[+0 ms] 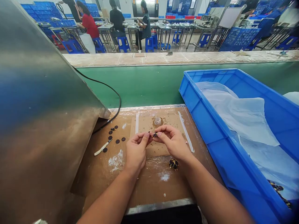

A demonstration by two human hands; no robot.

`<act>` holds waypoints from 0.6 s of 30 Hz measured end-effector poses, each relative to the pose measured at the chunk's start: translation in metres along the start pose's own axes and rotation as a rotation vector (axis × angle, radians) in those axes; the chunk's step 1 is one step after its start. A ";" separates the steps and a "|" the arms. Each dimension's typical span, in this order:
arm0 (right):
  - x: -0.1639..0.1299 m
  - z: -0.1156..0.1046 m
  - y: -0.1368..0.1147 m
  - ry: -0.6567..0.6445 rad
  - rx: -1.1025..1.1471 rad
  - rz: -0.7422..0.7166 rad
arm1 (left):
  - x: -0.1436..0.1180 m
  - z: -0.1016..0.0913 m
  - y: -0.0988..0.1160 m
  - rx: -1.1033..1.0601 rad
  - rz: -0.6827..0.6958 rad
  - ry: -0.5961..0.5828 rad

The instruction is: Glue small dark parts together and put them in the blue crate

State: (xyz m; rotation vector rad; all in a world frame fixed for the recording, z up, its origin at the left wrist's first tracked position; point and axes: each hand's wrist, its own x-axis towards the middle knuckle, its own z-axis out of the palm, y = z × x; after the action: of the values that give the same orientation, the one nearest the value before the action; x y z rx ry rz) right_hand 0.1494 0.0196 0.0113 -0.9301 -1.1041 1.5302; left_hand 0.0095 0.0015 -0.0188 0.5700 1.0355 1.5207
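Small black-and-yellow piece (154, 134) sits just right of frame center, pinched up between the hands over a cardboard sheet (146, 123). Key relation: it lies off the left hand's tips toward the right of the frame, and off the right hand's tips toward the left — so it is in the narrow gap where the hands meet, closer to the right. Right hand (174, 143) has it between thumb and fingers, grip narrow; left hand (136, 151) is also pinched tight, thumb against fingertip, on a dark bit (149, 132). Whether that bit is the piece's own end or something separate, cannot tell. Long axis: too small and too covered by fingers to read for sure; same for which way it points, no clear tip showing. The two hands angle in from lower left and lower right, fingertips almost touching. A pale lump (158, 121) is just above the piece in the frame, apart from it. Cluster of black-and-yellow pieces (173, 164) lies lower right of center, near the right wrist, nearer that hand than the left. Dark discs (117, 141) and a white-handled tool (102, 147) are left of center — tool slants lower left to upper right, dark end up.
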 end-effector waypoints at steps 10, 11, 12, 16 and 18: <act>-0.002 0.000 0.004 0.011 -0.124 -0.067 | 0.001 0.000 -0.004 -0.118 -0.067 -0.035; -0.002 0.001 0.004 0.018 -0.106 -0.059 | 0.001 -0.001 -0.005 -0.111 -0.062 -0.037; -0.002 0.001 0.005 0.024 -0.085 -0.049 | 0.001 -0.001 -0.004 -0.107 -0.061 -0.041; -0.002 0.003 0.004 0.055 -0.017 -0.049 | 0.000 0.000 0.003 -0.151 -0.101 -0.054; -0.004 0.004 0.002 0.091 -0.016 -0.096 | -0.001 0.000 0.008 -0.198 -0.132 -0.045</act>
State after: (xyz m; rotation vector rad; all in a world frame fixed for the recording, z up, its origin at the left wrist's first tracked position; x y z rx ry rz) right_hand 0.1461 0.0152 0.0103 -0.9359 -1.0818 1.3897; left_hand 0.0053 0.0007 -0.0123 0.3876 0.8595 1.4673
